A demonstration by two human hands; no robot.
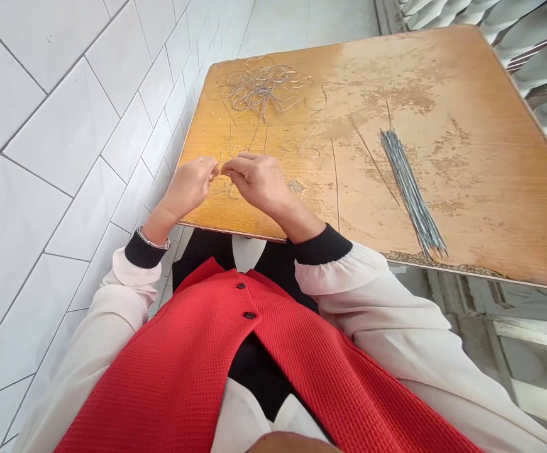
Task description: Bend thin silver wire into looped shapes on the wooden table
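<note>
Thin wire (219, 168) is pinched at the middle of the head view, between the left hand (187, 187) and the right hand (257, 182). The hands are together, their fingertips (229, 168) meeting on it, just above the near edge of the wooden worktop (485, 182). Wire loops (217, 186) curl on the wood beneath the hands. Farther up lies a tangled heap of wire (259, 88). To the right, a bundle of straight grey rods (410, 192) lies slanted, with a loose straight rod (336, 182) between it and the hands. A bracelet (153, 240) circles the left wrist, a red waistcoat (193, 352) fills the lower view, and white tiles (66, 157) line the wall on the left.
</note>
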